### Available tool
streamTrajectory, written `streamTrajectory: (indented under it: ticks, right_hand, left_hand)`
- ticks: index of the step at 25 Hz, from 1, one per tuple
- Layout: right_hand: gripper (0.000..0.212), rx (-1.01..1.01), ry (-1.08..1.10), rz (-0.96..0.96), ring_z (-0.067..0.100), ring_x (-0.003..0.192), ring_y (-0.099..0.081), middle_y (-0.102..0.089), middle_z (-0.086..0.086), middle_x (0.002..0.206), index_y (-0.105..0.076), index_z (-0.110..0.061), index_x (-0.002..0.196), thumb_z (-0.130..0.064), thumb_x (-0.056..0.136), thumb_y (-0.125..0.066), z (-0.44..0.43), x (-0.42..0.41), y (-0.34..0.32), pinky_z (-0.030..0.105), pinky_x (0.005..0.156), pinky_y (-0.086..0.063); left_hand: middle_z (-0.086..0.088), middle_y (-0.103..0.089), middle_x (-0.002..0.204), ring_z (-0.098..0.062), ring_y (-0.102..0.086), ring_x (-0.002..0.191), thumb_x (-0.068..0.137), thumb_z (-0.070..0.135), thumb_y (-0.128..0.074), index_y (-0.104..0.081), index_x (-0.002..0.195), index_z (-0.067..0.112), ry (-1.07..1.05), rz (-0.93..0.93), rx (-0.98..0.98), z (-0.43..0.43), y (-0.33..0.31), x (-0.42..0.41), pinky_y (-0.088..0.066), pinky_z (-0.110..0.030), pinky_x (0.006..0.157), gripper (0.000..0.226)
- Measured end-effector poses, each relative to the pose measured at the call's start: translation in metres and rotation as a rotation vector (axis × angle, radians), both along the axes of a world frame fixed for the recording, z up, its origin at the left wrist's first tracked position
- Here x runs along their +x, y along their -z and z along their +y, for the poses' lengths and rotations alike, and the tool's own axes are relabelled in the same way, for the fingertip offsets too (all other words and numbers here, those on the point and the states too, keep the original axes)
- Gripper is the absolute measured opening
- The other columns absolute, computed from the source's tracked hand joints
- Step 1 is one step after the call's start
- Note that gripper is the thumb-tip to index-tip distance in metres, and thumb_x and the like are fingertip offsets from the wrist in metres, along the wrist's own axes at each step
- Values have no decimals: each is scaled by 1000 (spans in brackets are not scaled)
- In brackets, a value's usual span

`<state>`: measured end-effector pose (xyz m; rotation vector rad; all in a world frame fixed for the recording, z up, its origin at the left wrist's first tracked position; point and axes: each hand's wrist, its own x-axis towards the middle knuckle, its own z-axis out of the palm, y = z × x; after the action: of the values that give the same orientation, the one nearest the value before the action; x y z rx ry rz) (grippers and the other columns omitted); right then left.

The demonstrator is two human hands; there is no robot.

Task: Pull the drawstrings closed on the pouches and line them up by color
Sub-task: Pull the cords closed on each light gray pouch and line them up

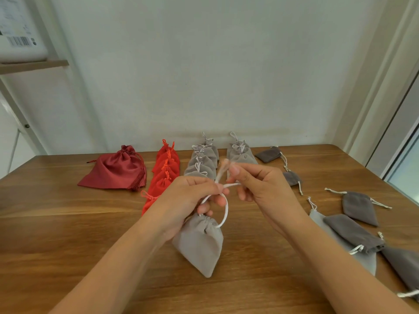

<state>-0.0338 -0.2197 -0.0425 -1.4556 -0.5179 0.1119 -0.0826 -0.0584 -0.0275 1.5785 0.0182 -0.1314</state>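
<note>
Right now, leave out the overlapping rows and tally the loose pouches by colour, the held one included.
Dark grey pouches: 5
Light grey pouches: 2, one hanging by its drawstring from the left hand and right hand, one under a dark grey pouch
Dark red pouch: 1
Total: 8

The wooden worktop point(68, 223) carries a dark red satin pouch point(113, 171) well left of the left hand point(188, 200), a row of red pouches point(164, 171) just beyond it, and two rows of light grey pouches point(201, 159) behind both hands. Dark grey pouches point(353, 232) lie scattered right of the right hand point(260, 189), one seemingly overlapping a pale grey pouch point(317, 218).
</note>
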Motion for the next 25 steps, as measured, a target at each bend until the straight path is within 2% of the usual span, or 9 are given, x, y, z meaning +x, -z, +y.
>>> streamTrajectory:
  ticks: [2,5,8,11,13,15,17,21,25]
  right_hand:
    - [21,-22,36,-38,6,54,-54,-70,10,76,-75,-26,94,-27,74,-69,1,0,1,17,52,-45]
    - [17,29,115,-139,5,65,-62,-74,2,79,-76,-33,82,-22,70,-72,1,-2,-1,16,61,-51]
    - [33,-39,88,-179,4,72,-61,-72,-8,88,-73,-34,96,-27,64,-77,0,-3,-1,20,69,-53]
    - [31,-225,70,-148,13,74,-59,-71,-2,89,-72,-23,95,-29,66,-80,3,0,3,36,76,-53]
    - [23,-207,-7,-93,15,75,-60,-71,5,82,-74,-15,88,-30,70,-75,3,1,4,36,75,-52]
    - [22,-178,-68,-36,5,66,-56,-67,-1,71,-74,-14,86,-31,74,-69,-1,1,2,18,64,-47]
    - [12,-147,-114,11,0,60,-50,-62,-8,66,-71,-13,84,-23,82,-66,-2,2,0,11,58,-40]
    - [20,-166,-137,0,0,63,-54,-65,-10,67,-71,-13,78,-31,81,-63,0,-3,-2,9,62,-41]
    - [53,-221,-80,49,5,65,-51,-69,1,69,-76,-4,79,-50,85,-49,4,-3,2,16,67,-42]
  left_hand:
    - [-6,-67,68,-6,-39,39,81,14,-66,-74,81,4,-91,12,-84,1,0,3,-46,-18,50,13]
    - [-8,-71,75,-7,-49,45,79,16,-66,-75,86,4,-147,36,-209,5,2,7,-50,-19,53,17]
    - [-8,-72,79,-9,-60,53,75,20,-66,-74,90,5,-136,27,-318,7,1,9,-55,-21,60,22]
    - [-5,-71,71,-9,-63,54,73,21,-63,-76,77,9,-89,-2,-378,9,0,10,-57,-22,60,18]
    - [-4,-70,69,-10,-63,55,72,20,-61,-77,72,11,-25,-19,-366,13,-2,9,-57,-22,61,18]
    - [-6,-72,72,-10,-65,60,70,14,-63,-77,72,10,22,-67,-270,17,-3,8,-55,-21,62,15]
    - [-6,-73,75,-11,-68,66,69,4,-70,-76,73,7,-34,-185,-62,19,-3,8,-54,-19,64,8]
    - [7,-74,76,-4,-69,74,71,2,-78,-75,77,14,-339,-534,396,14,4,7,-50,-12,71,13]
    - [17,-71,83,2,-66,78,75,4,-77,-73,77,25,-367,-752,519,5,12,2,-46,-8,71,22]
